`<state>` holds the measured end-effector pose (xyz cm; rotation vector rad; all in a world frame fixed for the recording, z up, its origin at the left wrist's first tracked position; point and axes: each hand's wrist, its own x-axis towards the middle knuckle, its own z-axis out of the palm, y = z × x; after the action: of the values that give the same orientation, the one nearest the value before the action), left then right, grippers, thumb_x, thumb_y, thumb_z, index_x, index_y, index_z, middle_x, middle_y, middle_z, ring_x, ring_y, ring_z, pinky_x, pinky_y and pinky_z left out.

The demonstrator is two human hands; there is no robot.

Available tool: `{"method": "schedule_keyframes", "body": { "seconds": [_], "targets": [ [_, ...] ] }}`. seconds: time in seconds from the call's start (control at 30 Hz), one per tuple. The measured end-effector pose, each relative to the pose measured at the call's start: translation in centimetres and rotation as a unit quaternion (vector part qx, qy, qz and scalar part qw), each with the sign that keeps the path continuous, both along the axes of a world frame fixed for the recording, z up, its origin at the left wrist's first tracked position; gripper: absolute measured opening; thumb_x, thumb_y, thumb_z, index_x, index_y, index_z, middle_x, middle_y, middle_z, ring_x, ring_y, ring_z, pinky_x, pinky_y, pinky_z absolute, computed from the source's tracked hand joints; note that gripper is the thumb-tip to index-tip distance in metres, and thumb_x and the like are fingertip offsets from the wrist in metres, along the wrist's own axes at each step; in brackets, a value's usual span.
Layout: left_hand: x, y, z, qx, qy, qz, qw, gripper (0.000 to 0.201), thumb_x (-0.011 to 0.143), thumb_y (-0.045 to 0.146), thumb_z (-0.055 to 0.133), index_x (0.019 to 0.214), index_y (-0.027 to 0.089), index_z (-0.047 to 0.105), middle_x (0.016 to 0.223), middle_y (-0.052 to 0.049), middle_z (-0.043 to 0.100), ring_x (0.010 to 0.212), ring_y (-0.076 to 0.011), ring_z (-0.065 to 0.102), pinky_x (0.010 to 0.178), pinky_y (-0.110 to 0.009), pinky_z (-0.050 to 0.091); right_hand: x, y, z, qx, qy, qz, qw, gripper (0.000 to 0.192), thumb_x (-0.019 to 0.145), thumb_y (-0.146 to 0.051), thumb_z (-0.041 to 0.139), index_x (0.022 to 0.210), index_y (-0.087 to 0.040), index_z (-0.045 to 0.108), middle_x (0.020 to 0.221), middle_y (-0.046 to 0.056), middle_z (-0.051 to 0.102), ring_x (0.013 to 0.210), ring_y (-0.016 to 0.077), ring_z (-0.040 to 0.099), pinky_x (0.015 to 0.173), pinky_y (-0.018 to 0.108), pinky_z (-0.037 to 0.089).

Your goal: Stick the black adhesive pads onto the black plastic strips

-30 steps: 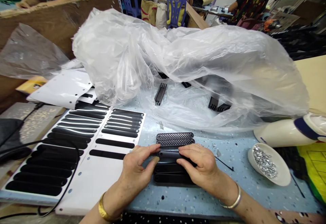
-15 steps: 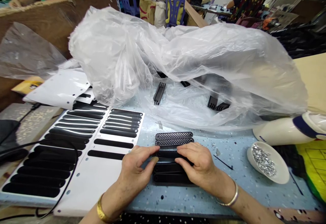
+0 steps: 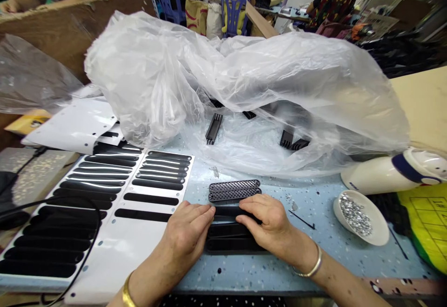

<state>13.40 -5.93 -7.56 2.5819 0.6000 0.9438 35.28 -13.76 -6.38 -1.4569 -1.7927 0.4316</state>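
Head view: long, slim, glossy black strip [image 3: 228,211], round-ended, between both hands.

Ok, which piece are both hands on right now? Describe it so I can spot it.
On the speckled blue table, below the big clear plastic bag, black strips lie in a stack. The left hand and right hand press the smooth black strip, just below two mesh-patterned strips that nobody touches.

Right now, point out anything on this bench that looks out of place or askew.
Little stands out. A loose black strip lies askew on the clear plastic bag, apart from the neat row under both hands. Small debris and a thin black sliver litter the blue table.
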Motion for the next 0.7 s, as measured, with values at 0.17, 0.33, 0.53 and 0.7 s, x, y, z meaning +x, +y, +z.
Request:
{"method": "schedule_keyframes", "body": {
  "seconds": [0.17,0.33,0.53,0.7],
  "targets": [
    [-0.1,0.2,0.1,0.008,-0.001,-0.014,1.000,0.027,0.088,-0.002,0.051,0.109,0.012,0.061,0.092,-0.010,0.075,0.077,-0.0204,0.070,0.066,-0.034,0.049,0.7,-0.2,0.0,0.007,0.050,0.004,0.999,0.016,0.085,-0.016,0.070,0.100,-0.015,0.074,0.089,0.010,0.076,0.078,0.0210,0.071,0.070,0.034,0.059],
    [-0.1,0.3,0.2,0.011,-0.004,-0.016,1.000,0.027,0.088,-0.001,0.052,0.110,0.012,0.061,0.092,-0.010,0.075,0.075,-0.0196,0.069,0.065,-0.033,0.048,1.3,-0.4,0.0,-0.011,0.093,0.015,0.995,0.019,0.085,-0.015,0.070,0.103,-0.015,0.075,0.093,0.010,0.076,0.083,0.0195,0.072,0.074,0.031,0.060],
    [0.1,0.3,0.5,0.013,-0.013,-0.012,1.000,0.027,0.088,0.000,0.052,0.109,0.014,0.062,0.089,-0.008,0.075,0.074,-0.0185,0.069,0.064,-0.032,0.047,1.5,-0.4,0.1,-0.040,0.092,0.039,0.994,0.019,0.087,-0.014,0.066,0.105,-0.016,0.074,0.097,0.010,0.076,0.087,0.0197,0.071,0.077,0.034,0.060],
    [0.2,0.4,0.7,0.019,-0.013,-0.008,1.000,0.026,0.089,0.002,0.053,0.108,0.015,0.062,0.089,-0.007,0.076,0.074,-0.0186,0.070,0.063,-0.032,0.047,1.6,-0.3,0.0,-0.049,0.117,0.037,0.991,0.019,0.087,-0.015,0.067,0.104,-0.019,0.075,0.095,0.008,0.077,0.088,0.0195,0.072,0.078,0.034,0.061]
  ]
}}
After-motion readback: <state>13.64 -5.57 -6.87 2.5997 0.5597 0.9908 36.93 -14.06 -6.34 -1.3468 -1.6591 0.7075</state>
